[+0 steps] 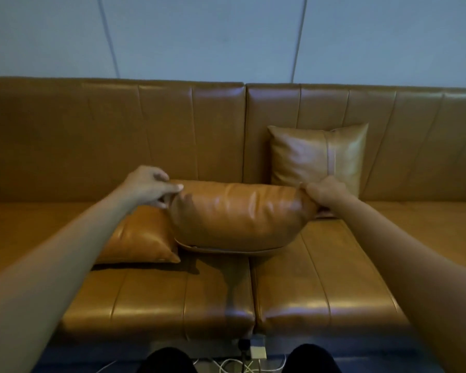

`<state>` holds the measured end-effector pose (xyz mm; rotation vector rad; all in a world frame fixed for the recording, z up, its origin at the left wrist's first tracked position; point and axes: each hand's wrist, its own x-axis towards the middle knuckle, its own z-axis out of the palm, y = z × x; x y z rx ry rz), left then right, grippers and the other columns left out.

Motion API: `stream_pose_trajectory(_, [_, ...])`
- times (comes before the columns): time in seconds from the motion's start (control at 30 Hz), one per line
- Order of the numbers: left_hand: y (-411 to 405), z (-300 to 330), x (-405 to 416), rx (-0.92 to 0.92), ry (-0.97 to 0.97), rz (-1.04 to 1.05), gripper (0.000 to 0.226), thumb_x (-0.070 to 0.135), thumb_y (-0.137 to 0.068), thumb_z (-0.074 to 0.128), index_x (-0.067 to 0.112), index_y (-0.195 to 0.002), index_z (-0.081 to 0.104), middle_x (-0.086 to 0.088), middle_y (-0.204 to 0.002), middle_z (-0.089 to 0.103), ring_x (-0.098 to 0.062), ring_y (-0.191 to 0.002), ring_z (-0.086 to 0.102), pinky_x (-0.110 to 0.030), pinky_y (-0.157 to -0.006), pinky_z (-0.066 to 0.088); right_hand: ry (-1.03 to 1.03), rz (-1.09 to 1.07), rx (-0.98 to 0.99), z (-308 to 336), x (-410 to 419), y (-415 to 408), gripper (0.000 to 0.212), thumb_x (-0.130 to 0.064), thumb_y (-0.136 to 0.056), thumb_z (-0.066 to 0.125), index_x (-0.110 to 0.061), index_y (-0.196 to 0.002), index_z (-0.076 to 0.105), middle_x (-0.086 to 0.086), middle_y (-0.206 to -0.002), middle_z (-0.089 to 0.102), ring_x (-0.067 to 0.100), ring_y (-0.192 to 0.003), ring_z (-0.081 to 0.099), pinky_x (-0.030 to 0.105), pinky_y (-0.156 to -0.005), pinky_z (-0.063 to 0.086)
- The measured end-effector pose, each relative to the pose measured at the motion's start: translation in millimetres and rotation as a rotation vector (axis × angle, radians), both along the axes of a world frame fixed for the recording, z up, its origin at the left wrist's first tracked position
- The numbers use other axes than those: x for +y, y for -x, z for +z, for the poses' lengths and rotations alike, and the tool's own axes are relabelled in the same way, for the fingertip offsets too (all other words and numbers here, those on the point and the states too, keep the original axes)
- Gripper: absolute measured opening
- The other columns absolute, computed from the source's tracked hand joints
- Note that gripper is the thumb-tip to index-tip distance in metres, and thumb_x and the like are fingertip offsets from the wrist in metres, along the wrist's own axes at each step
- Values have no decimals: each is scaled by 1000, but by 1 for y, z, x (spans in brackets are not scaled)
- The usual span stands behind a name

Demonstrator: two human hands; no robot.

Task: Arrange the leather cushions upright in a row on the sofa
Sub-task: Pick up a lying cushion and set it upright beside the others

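Hands pinch the ends of a plump tan leather cushion [240, 216]: my left hand [148, 188], my right hand [324, 193]. Its long axis runs left-right above the tan leather sofa [320, 281] seat; no writing shows.

White cables [234, 366] tangle on the floor beneath a pale panelled wall [199, 36]
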<state>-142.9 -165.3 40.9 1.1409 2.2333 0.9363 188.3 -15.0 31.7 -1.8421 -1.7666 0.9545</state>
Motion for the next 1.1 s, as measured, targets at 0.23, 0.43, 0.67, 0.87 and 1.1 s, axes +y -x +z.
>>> stream_pose_trajectory(0.23, [-57, -3, 28, 589, 289, -547, 101, 48, -73, 86, 26, -156, 33, -12, -154, 38, -38, -143, 36, -49, -113, 34, 9, -17, 104, 0, -31, 5, 40, -39, -98, 61, -2, -86, 62, 26, -100, 68, 42, -69, 76, 49, -67, 66])
stream_pose_trajectory(0.43, [-147, -49, 51, 703, 257, -628, 131, 60, -70, 82, 36, -161, -9, -12, -171, 1, -44, -154, -5, -66, -117, -5, -3, 137, 238, -7, -54, -19, 40, -44, -96, 65, -7, -105, 73, 9, -96, 73, 30, -79, 77, 41, -73, 66])
stream_pose_trajectory(0.67, [-164, -65, 54, 678, -199, -485, 19, 24, -91, 71, 31, -102, 56, 6, -104, 58, -28, -117, 57, -66, -111, 28, 69, 380, 390, -23, -65, -79, 54, -46, -99, 60, -22, -146, 53, 1, -127, 69, 16, -109, 69, 42, -92, 59])
stream_pose_trajectory(0.87, [-137, -22, 37, 399, -655, -241, 26, 13, -80, 80, 17, -70, 56, 2, -71, 58, -24, -71, 59, -34, -63, 37, 89, 102, 447, -31, -47, -110, 64, -59, -100, 47, -23, -153, 42, 9, -153, 48, 35, -138, 47, 54, -107, 45])
stream_pose_trajectory(1.1, [-84, 5, 2, -647, -773, -42, 42, 23, -85, 75, -1, -115, 58, -12, -98, 62, -31, -101, 62, -46, -99, 51, -36, -14, 815, -49, -42, -97, 98, -91, -77, 43, -36, -158, 34, 2, -162, 40, 37, -148, 37, 65, -115, 29])
